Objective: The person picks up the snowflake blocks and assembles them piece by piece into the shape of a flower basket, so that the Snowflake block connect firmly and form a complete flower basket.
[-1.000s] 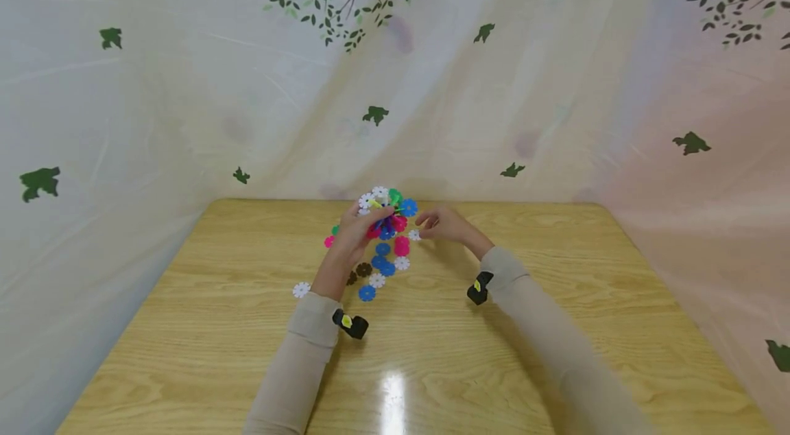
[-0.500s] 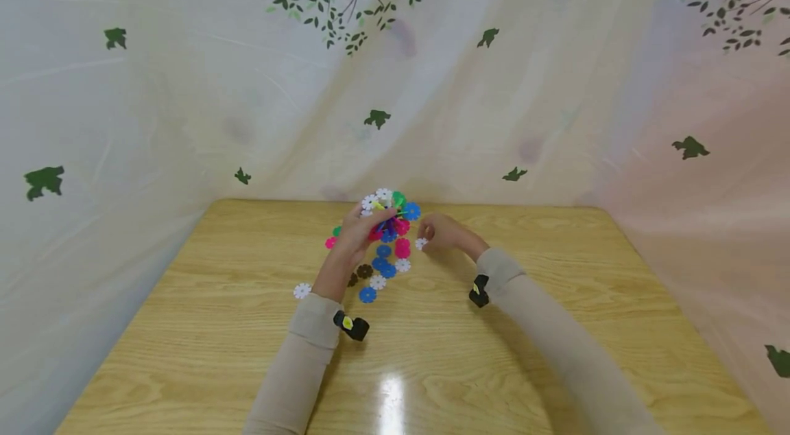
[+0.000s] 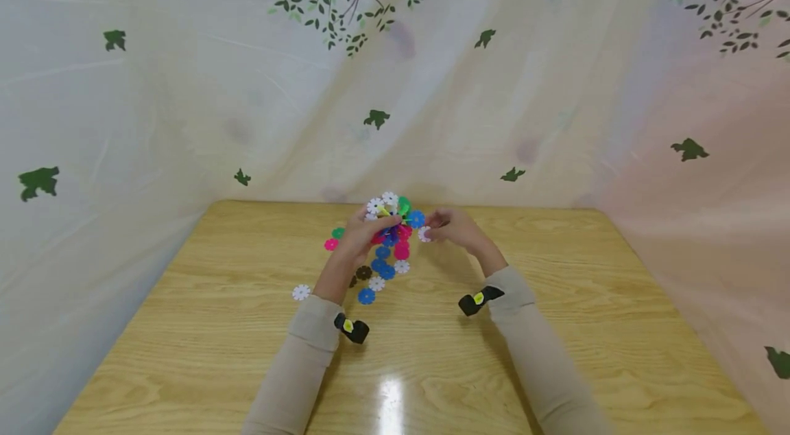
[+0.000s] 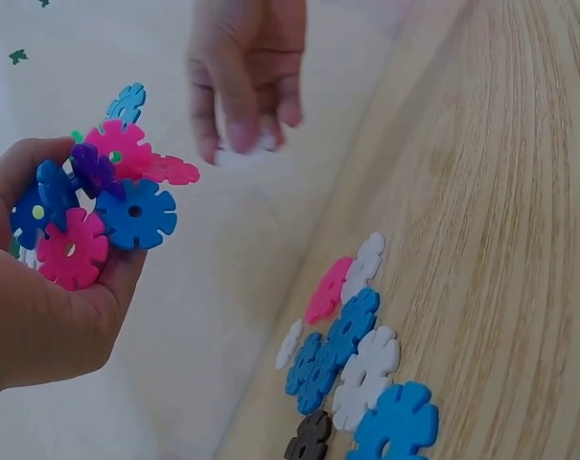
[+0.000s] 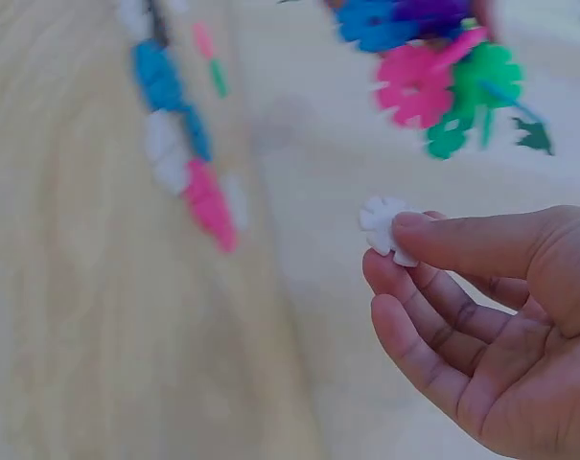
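My left hand grips a cluster of interlocked snowflake discs, flower-shaped plastic pieces in blue, pink, purple, green, white and yellow, held above the table. Just right of it, my right hand pinches one white snowflake disc between thumb and fingertips. A small gap separates that white disc from the cluster. In the left wrist view the right hand is blurred above the table. Part of the cluster is hidden behind the left hand's fingers and thumb.
Loose discs lie on the wooden table below the hands: several blue discs, pink, white and brown. A single white disc lies left, near the left wrist. A printed cloth backdrop rises behind the table.
My right hand has picked up the white disc near the pink ones, turned, and lifted it toward the cluster. My left hand has shifted slightly right with the cluster still in its grip.
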`<state>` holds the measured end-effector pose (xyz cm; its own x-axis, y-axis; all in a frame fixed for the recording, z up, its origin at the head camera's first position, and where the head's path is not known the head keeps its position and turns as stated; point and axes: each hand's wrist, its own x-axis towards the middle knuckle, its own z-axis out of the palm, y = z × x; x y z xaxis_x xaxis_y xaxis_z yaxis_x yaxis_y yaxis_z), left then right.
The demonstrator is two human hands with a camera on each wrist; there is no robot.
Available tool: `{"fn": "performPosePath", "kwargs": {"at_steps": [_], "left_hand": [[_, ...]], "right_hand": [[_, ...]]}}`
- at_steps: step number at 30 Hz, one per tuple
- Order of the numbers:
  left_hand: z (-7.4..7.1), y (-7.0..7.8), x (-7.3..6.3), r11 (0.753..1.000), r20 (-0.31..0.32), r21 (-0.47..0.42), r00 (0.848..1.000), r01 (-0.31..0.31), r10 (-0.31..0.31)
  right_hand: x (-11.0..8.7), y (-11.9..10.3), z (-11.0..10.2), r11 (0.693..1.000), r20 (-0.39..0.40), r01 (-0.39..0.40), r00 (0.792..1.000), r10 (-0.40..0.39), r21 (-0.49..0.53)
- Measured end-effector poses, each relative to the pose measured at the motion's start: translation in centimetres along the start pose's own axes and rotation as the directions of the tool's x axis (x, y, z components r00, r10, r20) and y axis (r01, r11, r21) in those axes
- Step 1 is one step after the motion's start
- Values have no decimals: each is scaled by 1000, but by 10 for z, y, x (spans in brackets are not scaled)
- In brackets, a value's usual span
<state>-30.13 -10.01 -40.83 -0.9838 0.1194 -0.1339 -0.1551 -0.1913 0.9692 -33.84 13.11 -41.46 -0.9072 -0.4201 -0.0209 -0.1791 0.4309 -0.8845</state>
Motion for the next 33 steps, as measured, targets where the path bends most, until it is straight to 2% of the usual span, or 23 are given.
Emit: {"fn": "performPosePath", "kwargs": {"at_steps": [5, 11, 17, 25, 33], "left_hand": [[2, -2, -1, 1000, 8, 13, 1000, -9, 9], [3, -4, 0, 999, 15, 26, 1000, -24, 24], [2, -6, 1, 998, 18, 51, 999, -29, 28], [1, -6, 0, 997, 24, 73, 999, -27, 25], [2, -8, 1, 997, 25, 75, 999, -32, 30]], "right_hand": [[-4, -22, -11, 993, -109, 59, 993, -48, 99], [-10, -39, -13, 969, -223, 160, 968, -117, 187], [-11, -43, -3, 958, -256, 230, 949, -182, 172], [-10, -44, 7, 960, -264, 243, 943, -201, 137], [-28, -72, 13, 961, -283, 270, 927, -246, 50]]}}
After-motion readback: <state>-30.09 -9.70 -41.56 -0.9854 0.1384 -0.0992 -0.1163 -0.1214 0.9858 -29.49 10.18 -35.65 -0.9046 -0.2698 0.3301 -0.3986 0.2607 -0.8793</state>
